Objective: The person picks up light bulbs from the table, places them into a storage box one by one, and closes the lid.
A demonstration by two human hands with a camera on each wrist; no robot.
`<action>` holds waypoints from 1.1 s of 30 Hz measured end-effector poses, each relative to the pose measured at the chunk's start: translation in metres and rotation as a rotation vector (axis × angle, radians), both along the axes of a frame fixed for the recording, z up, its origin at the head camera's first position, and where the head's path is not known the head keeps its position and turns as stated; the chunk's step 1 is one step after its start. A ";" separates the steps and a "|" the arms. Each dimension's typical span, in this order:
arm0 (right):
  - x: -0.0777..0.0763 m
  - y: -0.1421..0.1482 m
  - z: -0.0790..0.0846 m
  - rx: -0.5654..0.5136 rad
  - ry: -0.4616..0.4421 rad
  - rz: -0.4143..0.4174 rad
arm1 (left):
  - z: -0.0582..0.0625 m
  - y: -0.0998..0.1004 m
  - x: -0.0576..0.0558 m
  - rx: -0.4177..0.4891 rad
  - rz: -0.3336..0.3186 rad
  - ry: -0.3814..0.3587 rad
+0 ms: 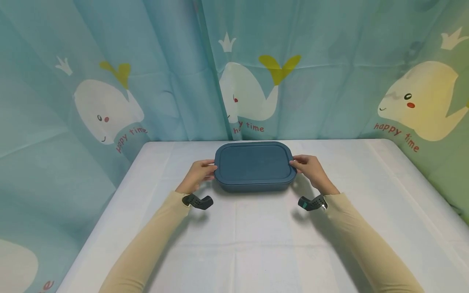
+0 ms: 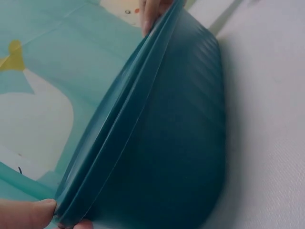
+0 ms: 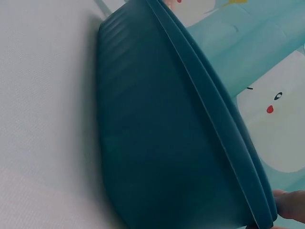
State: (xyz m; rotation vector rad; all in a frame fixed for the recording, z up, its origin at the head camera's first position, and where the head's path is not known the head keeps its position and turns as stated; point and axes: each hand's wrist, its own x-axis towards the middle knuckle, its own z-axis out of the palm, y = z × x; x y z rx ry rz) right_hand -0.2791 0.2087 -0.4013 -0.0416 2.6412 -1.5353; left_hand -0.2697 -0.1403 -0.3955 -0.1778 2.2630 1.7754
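A dark blue lidded box (image 1: 255, 162), rectangular with rounded corners, is at the far side of the white table. Its lid lies on top, with a raised rim around the edge. At the box's left end my left hand (image 1: 198, 176) pinches the rim between thumb and fingers. My right hand (image 1: 311, 171) grips the rim at the opposite end in the same way. In the left wrist view the box's side wall (image 2: 171, 129) fills the middle, the thumb (image 2: 28, 213) on the lid edge. The right wrist view shows the other thumb (image 3: 289, 205) at the rim. The box's contents are hidden.
The white table (image 1: 256, 248) has its far edge just behind the box. Light blue curtains (image 1: 176, 81) printed with white whales hang behind the table and along both sides. Each wrist carries a dark strap with a small device (image 1: 198, 201).
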 end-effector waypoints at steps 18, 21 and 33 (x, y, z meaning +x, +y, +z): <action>-0.005 0.002 -0.001 -0.108 -0.142 -0.001 | -0.004 -0.009 -0.004 0.099 -0.012 -0.120; -0.005 0.004 -0.002 -0.106 -0.149 0.013 | -0.008 -0.010 -0.004 0.102 -0.016 -0.127; -0.002 0.024 0.007 -0.217 -0.172 0.139 | -0.001 -0.023 -0.001 0.323 -0.082 -0.129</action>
